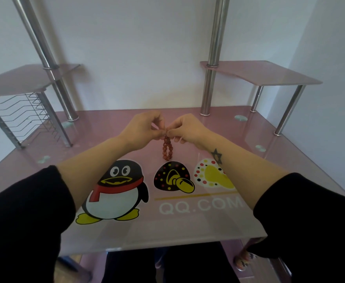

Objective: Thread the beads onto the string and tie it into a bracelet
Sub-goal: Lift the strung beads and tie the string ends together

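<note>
Pinching bead loop (167, 149) top w/ L hand (145, 127), R hand (185, 128) grips over desk (188, 221); could unravel & scatter if tied slack.

Reddish-brown beads (167, 149), pink desk (188, 225), black sleeves (24, 211)

So the left hand (145, 127) and right hand (188, 129) meet over the middle of the table (188, 227), toward its back edge. The bead loop (167, 149) hangs from their fingertips, right between them. The penguin print (116, 190) sits nearer the front edge, left of center. There's a left shelf (24, 78) and a right shelf (265, 74) raised over the back corners, with a wire rack (24, 115) under the left one.
</note>
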Demonstrator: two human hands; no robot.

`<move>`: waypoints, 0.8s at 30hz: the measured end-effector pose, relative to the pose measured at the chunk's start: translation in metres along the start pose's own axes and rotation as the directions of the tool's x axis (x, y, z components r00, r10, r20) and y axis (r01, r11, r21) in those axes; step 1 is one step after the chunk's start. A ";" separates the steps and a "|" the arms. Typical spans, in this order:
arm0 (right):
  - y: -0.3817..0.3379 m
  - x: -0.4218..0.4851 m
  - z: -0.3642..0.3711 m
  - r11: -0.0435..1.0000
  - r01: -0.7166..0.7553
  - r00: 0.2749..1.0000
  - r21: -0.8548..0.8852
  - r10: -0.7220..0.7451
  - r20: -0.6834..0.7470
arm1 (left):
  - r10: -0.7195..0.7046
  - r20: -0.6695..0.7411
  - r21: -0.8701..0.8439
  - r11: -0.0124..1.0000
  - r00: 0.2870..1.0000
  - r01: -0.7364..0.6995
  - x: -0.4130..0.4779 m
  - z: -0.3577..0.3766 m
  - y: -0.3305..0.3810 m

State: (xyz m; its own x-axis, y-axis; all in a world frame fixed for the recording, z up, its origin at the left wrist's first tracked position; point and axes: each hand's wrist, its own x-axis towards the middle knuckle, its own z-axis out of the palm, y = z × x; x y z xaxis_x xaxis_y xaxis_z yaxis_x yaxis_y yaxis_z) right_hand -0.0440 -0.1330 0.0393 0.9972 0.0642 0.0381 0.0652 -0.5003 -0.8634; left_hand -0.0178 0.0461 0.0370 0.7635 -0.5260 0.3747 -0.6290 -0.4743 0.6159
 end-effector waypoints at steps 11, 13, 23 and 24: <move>-0.001 0.000 -0.001 0.997 -0.022 1.000 0.073 0.022 0.001 | -0.017 -0.033 0.040 0.999 0.999 0.018 0.002 0.000 0.002; 0.000 0.001 0.000 0.998 -0.020 1.000 0.060 0.021 -0.016 | -0.020 -0.040 0.042 0.999 0.999 0.022 0.002 0.001 0.003; 0.005 0.006 -0.001 0.994 0.036 0.982 -0.108 -0.055 -0.182 | -0.095 -0.083 0.135 0.985 0.992 0.106 0.006 0.001 -0.001; 0.006 0.007 -0.002 0.991 0.035 0.978 -0.131 -0.061 -0.201 | -0.096 -0.076 0.155 0.982 0.992 0.107 0.007 0.001 -0.001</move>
State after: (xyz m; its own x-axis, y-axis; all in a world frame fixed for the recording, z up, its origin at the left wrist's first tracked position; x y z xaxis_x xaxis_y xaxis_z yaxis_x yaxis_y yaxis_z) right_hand -0.0368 -0.1377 0.0353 0.9783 -0.0799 0.1913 0.1046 -0.6062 -0.7884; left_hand -0.0121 0.0424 0.0381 0.8291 -0.4229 0.3658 -0.5591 -0.6312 0.5376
